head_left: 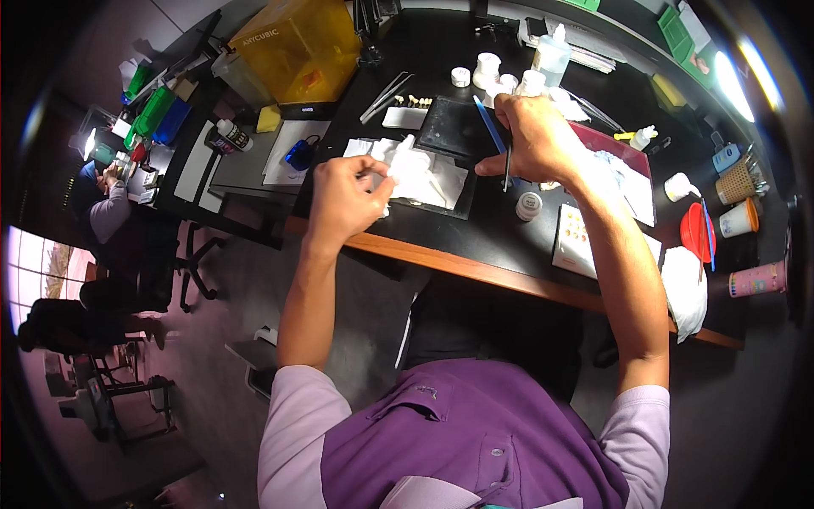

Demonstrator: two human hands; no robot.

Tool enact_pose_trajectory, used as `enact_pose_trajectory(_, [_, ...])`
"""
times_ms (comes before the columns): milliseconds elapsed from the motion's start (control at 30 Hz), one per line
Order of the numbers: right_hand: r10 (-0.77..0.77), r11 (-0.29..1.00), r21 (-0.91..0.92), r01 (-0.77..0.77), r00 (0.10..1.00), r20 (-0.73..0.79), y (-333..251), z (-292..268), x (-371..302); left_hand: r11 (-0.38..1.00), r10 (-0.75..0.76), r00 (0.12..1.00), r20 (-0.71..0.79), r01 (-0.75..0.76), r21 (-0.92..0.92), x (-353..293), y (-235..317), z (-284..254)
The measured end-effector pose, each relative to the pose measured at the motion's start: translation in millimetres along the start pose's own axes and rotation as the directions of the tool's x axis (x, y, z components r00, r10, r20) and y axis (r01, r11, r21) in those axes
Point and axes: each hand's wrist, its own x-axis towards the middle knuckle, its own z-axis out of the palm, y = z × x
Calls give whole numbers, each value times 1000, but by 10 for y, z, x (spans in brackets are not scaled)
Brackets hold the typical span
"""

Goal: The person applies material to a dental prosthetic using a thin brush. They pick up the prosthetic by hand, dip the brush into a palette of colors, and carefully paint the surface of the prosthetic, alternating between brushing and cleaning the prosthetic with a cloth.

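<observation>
Head view: shows a black tabletop (405, 51) edged in wood, over a grey floor (356, 318). Counts one slim tool (508, 170), pinched in the closed right grip (538, 136); one heap of white tissue (413, 165) beside the left grip (341, 202), curled, thumb and finger nearly meeting, contents impossible to tell; one clear bottle (552, 58); one small lidded jar (528, 206) near the front edge. Includes also an amber box (292, 47) behind, and a maroon tray (612, 141) partly blocked by the right forearm (619, 263).

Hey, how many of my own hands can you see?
2. The left hand is at the left side of the white tissue; the right hand is farther right, holding a thin tool.
</observation>
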Motion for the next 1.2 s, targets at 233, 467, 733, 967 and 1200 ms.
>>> enact_pose_trajectory(233, [19, 998, 51, -22, 998, 64, -118, 24, -5, 1000, -14, 989, -145, 11, -17, 52, -27, -514])
enact_pose_trajectory(467, [-85, 995, 62, 77, 986, 146, -400, 306, -7, 987, -124, 987, -101, 112, -117, 220, -233, -728])
enact_pose_trajectory(733, [-118, 989, 113, 97, 972, 204, -543, 458, -45, 940, -204, 979, -19, 191, -283, 515, -606, -673])
enact_pose_trajectory(967, [-76, 965, 253, 64, 996, 42, -436, 454, -68, 959, -119, 992, 41, 126, -252, 792, -265, -369])
enact_pose_trajectory(1200, [318, 736, 677, -4, 885, -340, 122, 286, 98, 965, 123, 985, 122, -90, -247, 1081, 284, 269])
